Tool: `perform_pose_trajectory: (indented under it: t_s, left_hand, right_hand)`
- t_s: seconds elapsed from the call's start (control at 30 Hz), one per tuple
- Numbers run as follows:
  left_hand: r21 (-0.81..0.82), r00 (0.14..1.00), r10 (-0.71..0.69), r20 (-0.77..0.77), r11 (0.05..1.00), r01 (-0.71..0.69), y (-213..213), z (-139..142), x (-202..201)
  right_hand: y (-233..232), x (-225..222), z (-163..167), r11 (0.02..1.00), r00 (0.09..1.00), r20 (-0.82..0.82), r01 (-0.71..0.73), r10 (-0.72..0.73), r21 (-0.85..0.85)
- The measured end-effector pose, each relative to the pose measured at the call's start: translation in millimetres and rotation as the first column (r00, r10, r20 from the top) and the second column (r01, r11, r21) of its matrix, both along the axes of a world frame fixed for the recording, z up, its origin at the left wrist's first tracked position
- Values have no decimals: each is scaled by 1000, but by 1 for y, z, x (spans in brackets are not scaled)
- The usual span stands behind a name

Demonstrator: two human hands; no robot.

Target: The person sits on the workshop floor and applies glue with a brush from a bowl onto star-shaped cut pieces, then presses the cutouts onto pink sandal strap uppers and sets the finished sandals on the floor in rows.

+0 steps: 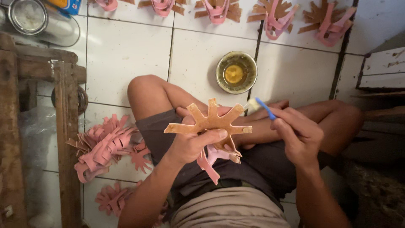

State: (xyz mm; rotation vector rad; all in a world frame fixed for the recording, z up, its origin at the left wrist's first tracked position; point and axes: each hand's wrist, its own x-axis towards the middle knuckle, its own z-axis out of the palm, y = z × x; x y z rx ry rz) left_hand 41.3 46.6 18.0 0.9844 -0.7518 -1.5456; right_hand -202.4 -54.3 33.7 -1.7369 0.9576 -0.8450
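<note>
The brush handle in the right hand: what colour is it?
Blue, with a pale yellowish tip; the brush shows clearly in the head view, held by the right hand.

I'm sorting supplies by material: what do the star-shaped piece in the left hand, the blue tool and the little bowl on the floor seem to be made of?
Star-shaped piece: looks like thin leather or fibreboard, matte tan, with flat cut edges. Blue tool: probably plastic, with a smooth handle and a pale bristle tip. Bowl: likely metal, to judge by its thin, shiny, stained rim; it holds a glossy yellowish liquid, perhaps glue.

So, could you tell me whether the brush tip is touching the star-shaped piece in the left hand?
Apart. The head view shows tile between the brush tip and the nearest arm of the star-shaped piece.
</note>
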Motion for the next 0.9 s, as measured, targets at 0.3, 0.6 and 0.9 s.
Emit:
perform_pose_trajectory:
  t_s: [0.3, 0.6, 0.9]
  left_hand:
    - [-38, 985, 155, 79, 988, -152, 4, -9, -10]
    - [1, 900, 429, 73, 903, -430, -8, -2, -27]
    - [77, 915, 402, -28, 914, -399, -9, 11, -30]
  right_hand:
    - [-19, -10, -27, 975, 972, -80, 222, -220, 11]
    - [6, -11, -27, 979, 974, 108, 203, -201, -7]
    - [5, 19, -11, 986, 999, -8, 31, -33, -163]
